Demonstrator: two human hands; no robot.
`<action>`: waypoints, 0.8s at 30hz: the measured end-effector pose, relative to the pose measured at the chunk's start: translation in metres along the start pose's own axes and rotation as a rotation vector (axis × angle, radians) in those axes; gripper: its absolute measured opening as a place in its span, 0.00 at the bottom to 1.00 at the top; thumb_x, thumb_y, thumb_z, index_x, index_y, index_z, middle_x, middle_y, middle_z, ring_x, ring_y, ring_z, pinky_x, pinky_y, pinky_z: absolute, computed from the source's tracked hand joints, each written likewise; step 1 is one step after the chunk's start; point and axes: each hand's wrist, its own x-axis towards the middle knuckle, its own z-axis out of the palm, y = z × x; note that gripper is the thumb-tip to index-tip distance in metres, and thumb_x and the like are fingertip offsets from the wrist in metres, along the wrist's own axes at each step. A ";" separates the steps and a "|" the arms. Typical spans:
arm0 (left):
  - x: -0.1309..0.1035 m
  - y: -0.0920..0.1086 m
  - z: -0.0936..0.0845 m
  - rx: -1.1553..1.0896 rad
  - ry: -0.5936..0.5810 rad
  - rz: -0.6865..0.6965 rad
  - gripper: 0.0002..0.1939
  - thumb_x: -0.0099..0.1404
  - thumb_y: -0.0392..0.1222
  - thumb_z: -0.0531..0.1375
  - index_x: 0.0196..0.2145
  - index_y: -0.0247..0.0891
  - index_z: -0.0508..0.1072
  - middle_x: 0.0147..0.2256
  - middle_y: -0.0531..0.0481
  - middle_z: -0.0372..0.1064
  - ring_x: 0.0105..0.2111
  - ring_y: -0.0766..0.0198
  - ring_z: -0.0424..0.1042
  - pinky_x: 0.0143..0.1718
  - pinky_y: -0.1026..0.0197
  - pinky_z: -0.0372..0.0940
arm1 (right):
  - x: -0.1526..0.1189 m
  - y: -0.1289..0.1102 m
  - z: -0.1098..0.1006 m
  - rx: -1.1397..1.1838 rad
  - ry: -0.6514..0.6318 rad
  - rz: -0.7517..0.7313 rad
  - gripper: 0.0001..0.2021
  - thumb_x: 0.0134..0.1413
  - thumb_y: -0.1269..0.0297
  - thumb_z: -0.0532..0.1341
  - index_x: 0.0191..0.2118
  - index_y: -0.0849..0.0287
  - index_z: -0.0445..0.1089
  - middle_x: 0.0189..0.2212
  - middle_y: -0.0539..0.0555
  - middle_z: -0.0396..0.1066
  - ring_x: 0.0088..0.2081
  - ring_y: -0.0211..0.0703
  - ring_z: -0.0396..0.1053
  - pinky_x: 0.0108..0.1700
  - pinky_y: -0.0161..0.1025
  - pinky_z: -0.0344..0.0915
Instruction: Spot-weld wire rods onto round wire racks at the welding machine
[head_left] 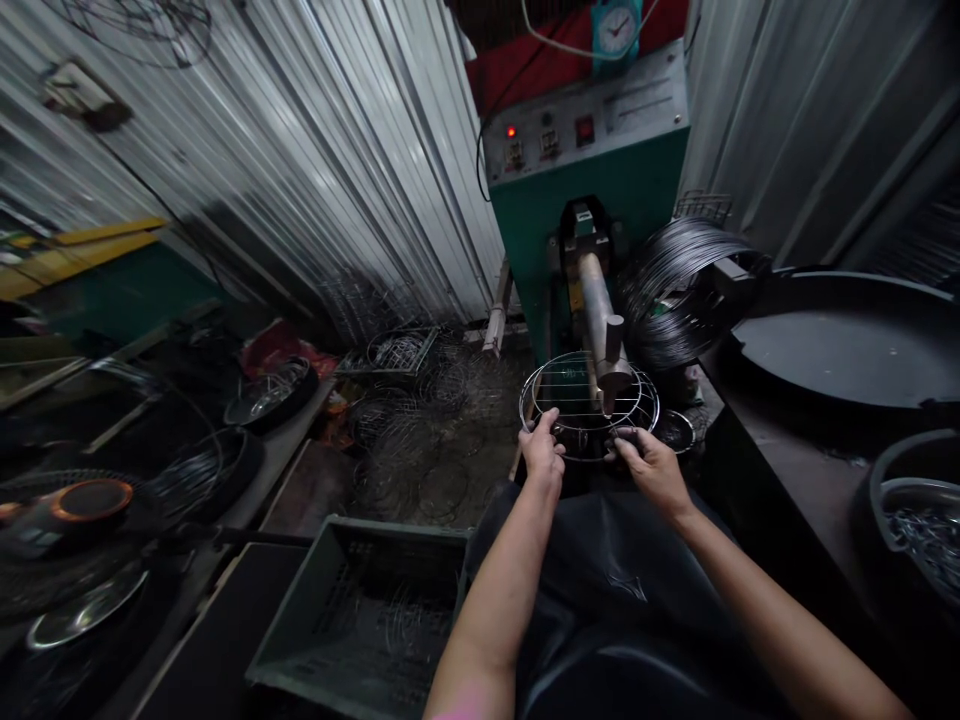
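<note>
A round wire rack point(564, 411), with a shiny rim and straight bars across it, lies roughly level under the welding machine's arm point(598, 300). My left hand point(543, 452) is closed on the near left part of its rim, thumb on top. My right hand point(651, 466) pinches at the near right edge, thumb and fingers together; any small piece between those fingertips cannot be made out. Just beyond the right fingertips, the electrode tip point(607, 402) comes down at the rack's near edge. The rack's underside and lower electrode are mostly hidden.
The green machine point(525, 235) carries a lit red lamp and a clock. A wire coil point(675, 300) and large black tray point(847, 350) are at right, with a bowl of small metal parts point(926, 530). Left are a green crate point(352, 610) and wire rings point(405, 440).
</note>
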 end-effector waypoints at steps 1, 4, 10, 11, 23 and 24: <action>0.001 -0.001 0.001 -0.002 0.002 0.001 0.23 0.40 0.42 0.68 0.32 0.36 0.62 0.21 0.60 0.56 0.14 0.78 0.48 0.12 0.71 0.42 | 0.001 0.000 -0.001 -0.005 0.001 -0.006 0.13 0.51 0.54 0.56 0.36 0.59 0.67 0.26 0.53 0.74 0.28 0.43 0.74 0.34 0.39 0.68; 0.003 -0.002 0.003 -0.002 0.010 -0.007 0.22 0.40 0.43 0.68 0.30 0.36 0.62 0.20 0.60 0.55 0.14 0.78 0.49 0.12 0.71 0.42 | 0.004 0.000 -0.002 -0.028 -0.010 -0.029 0.13 0.51 0.55 0.55 0.37 0.59 0.67 0.24 0.52 0.74 0.28 0.43 0.73 0.34 0.39 0.68; 0.006 0.002 0.007 0.000 0.019 -0.020 0.19 0.41 0.42 0.68 0.24 0.36 0.61 0.17 0.61 0.51 0.13 0.77 0.49 0.11 0.70 0.40 | 0.011 0.004 -0.001 -0.047 -0.025 -0.061 0.13 0.52 0.55 0.55 0.36 0.59 0.67 0.24 0.52 0.75 0.28 0.43 0.73 0.35 0.40 0.68; 0.006 0.003 0.008 0.006 0.026 -0.025 0.18 0.41 0.42 0.68 0.23 0.36 0.61 0.16 0.61 0.51 0.13 0.77 0.50 0.11 0.70 0.41 | 0.012 0.005 0.000 -0.048 -0.026 -0.063 0.13 0.52 0.55 0.55 0.37 0.59 0.67 0.24 0.52 0.75 0.28 0.43 0.73 0.35 0.40 0.68; 0.010 0.002 0.015 0.031 0.114 -0.055 0.16 0.42 0.41 0.67 0.22 0.35 0.63 0.16 0.60 0.50 0.13 0.75 0.52 0.11 0.70 0.42 | 0.016 0.008 -0.001 -0.027 -0.030 -0.050 0.14 0.52 0.53 0.56 0.37 0.58 0.68 0.25 0.52 0.75 0.29 0.44 0.74 0.34 0.39 0.69; 0.011 0.001 0.015 0.032 0.121 -0.053 0.16 0.42 0.42 0.67 0.22 0.35 0.62 0.16 0.60 0.50 0.13 0.75 0.52 0.11 0.70 0.43 | 0.016 0.008 -0.001 -0.017 -0.028 -0.049 0.14 0.52 0.52 0.56 0.37 0.58 0.67 0.25 0.53 0.75 0.29 0.44 0.74 0.34 0.39 0.70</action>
